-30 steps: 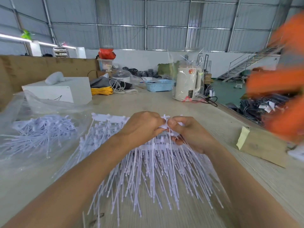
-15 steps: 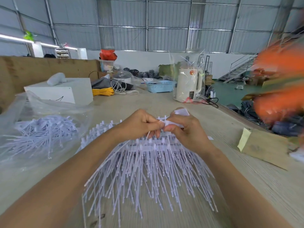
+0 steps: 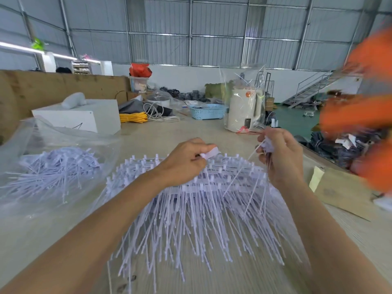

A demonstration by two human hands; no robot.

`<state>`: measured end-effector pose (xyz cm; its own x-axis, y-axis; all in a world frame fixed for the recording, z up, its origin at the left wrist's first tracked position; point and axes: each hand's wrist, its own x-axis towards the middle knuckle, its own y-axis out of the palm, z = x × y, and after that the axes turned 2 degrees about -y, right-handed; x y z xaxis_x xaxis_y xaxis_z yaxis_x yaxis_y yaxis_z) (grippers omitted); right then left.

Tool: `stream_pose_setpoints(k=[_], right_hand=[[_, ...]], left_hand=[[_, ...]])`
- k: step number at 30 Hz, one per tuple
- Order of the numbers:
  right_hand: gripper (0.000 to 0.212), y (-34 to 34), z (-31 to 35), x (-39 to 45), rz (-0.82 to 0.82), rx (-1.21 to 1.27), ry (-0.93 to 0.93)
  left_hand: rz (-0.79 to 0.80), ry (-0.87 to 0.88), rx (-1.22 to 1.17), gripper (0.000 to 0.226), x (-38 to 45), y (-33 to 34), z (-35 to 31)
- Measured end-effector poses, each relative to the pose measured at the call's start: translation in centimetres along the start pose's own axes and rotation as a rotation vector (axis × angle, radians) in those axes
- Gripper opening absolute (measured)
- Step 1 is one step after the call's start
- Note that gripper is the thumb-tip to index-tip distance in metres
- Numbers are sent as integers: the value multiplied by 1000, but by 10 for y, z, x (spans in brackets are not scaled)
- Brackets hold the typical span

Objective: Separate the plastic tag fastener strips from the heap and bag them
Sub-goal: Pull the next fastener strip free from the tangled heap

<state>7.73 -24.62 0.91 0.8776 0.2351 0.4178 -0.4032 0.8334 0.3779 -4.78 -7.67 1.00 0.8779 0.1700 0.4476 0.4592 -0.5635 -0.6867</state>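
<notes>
fastener strips (image 3: 267,145) in right hand (image 3: 280,158) fingers (image 3: 261,139)

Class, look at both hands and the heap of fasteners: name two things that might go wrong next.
The right hand pinches a small white plastic fastener bunch whose thin tails trail into the white fastener heap; lifting may snag and drag others. The clear plastic bag lies slumped on the left, so strips may miss its mouth.

Pale lilac-white fastener strips (image 3: 197,209), perforated light-blue basket (image 3: 209,111), yellow cable coil (image 3: 133,118), cream kettle (image 3: 244,112).
</notes>
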Motion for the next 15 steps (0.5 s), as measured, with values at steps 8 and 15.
stream_pose_setpoints(k=[8, 15], right_hand=[[15, -8, 8, 7, 157, 312, 169], [16, 19, -2, -19, 435, -211, -17]], left_hand=[[25, -16, 106, 45, -1, -1, 10], [0, -45, 107, 23, 0, -1, 2]])
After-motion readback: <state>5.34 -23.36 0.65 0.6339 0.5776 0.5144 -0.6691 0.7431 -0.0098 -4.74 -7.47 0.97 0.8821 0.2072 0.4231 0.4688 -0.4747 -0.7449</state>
